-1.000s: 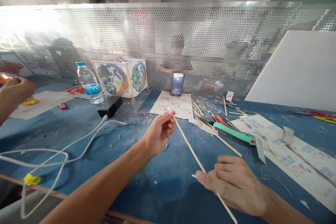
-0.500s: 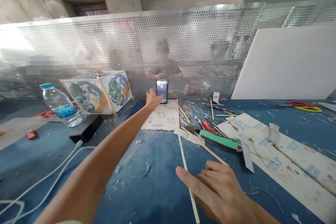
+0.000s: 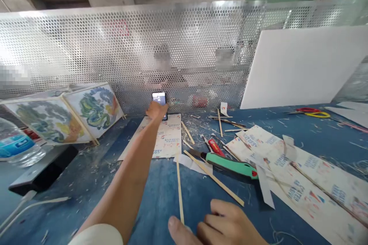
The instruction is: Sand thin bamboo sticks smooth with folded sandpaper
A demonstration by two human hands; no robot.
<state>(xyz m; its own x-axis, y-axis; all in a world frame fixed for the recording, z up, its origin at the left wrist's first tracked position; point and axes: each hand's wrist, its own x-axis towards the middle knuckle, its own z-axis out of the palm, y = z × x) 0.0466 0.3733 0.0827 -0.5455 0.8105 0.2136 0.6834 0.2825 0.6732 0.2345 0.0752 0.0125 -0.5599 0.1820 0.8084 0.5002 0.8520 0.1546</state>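
My left hand (image 3: 156, 110) is stretched far forward at a smartphone (image 3: 159, 97) that stands upright against the perforated metal screen. Its fingers and thumb close about the phone's two sides and cover part of the lit display. Near the bottom edge, my right hand (image 3: 222, 224) has its index finger stretched over a thin wooden stick (image 3: 179, 187), which seems pinched there; the thumb is hidden. Just beyond lie a second wooden strip (image 3: 221, 185) and a green-handled folding saw (image 3: 230, 165). Beneath the phone rests a printed paper sheet (image 3: 169, 141).
A painted paper lantern (image 3: 100, 109), a water bottle (image 3: 17, 145) and a black power block (image 3: 43, 170) with white cables stand left. Red utility knife (image 3: 215, 147), printed sheets (image 3: 301, 183), scissors (image 3: 312, 112) and a white board (image 3: 299, 69) are right. The perforated screen (image 3: 195, 38) borders the back.
My left hand has moved in front of the phone and closed on it. The right hand sits lower in view, with more of the stick hidden. The view has shifted right.
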